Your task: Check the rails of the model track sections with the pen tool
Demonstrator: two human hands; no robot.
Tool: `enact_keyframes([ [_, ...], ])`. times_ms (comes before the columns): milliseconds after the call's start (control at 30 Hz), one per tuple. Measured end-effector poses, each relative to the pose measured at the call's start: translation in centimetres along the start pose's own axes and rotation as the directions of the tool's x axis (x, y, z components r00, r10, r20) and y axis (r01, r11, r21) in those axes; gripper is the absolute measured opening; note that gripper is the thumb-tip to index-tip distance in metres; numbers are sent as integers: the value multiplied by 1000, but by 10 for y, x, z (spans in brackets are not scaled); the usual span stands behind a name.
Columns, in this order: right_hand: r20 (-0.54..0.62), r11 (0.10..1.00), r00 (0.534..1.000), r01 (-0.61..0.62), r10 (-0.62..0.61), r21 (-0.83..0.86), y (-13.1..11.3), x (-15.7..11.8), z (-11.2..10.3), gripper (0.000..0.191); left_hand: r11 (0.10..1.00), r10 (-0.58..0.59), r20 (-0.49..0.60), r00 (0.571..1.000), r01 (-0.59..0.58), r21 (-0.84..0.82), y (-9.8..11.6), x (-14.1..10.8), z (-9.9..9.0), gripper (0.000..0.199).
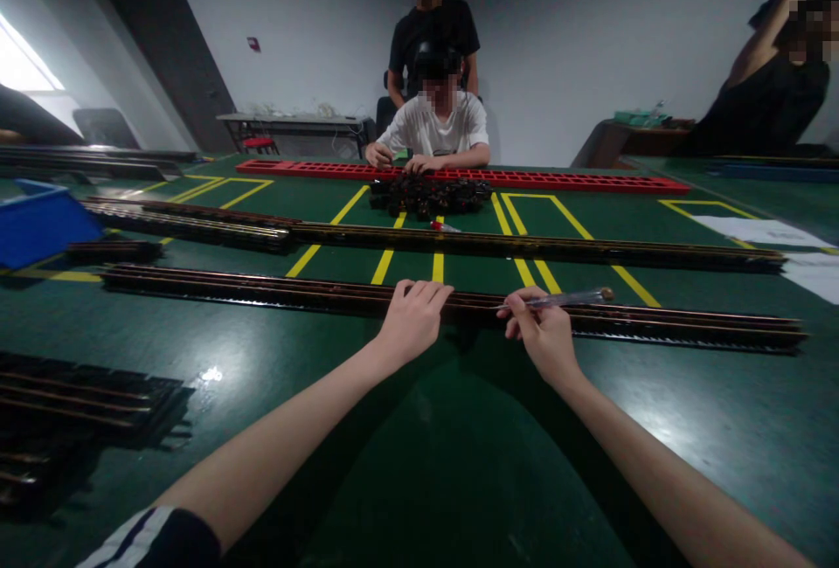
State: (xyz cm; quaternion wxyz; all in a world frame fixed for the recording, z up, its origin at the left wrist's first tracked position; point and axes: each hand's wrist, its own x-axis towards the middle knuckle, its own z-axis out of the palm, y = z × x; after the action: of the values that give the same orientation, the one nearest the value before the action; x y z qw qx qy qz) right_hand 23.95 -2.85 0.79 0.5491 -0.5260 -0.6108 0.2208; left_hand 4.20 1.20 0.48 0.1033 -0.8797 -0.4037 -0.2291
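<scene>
Head view: long dark strip (682,325) lies L-R across green table (426,463), R end lower in view; L hand (414,323) is palm-down w/ bent fingers on it, can't tell if gripping, & R hand (543,332) is closed round clear-handled tool (570,298), thin end pointing L over strip. Forearms angle inward. Beyond: 2nd strip (590,252), dark pile (429,194), red frame (564,179), person in white (436,127).

head: worn view | forward and down | hands near | far edges somewhat dim
</scene>
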Motion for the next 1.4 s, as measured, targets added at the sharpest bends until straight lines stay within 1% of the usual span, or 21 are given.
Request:
enact_keyframes([
  [300, 35, 1000, 999, 18, -18, -13, 0, 2, 0, 26, 1000, -12, -7, 1000, 12, -20, 0, 0, -1, 40],
  [500, 23, 1000, 1000, 10, -10, -22, 0, 1, 0, 27, 999, -23, -36, 999, 22, -35, -1, -1, 0, 41],
  [667, -3, 1000, 1000, -4, 4, -24, -1, 0, 0, 29, 997, -58, -63, 996, 55, -45, 0, -2, 0, 40],
  [867, -7, 1000, 1000, -4, 4, -18, 0, 0, 0, 27, 994, -97, -95, 991, 92, -50, 2, -2, 0, 38],
  [1167, -96, 1000, 995, -26, 27, 8, 3, 0, -3, 27, 994, -57, -27, 998, 54, -99, -5, -1, 0, 43],
  [1400, -73, 999, 997, -32, 33, 15, 0, 0, -2, 26, 990, -47, -6, 999, 45, -135, -5, -2, -3, 36],
])
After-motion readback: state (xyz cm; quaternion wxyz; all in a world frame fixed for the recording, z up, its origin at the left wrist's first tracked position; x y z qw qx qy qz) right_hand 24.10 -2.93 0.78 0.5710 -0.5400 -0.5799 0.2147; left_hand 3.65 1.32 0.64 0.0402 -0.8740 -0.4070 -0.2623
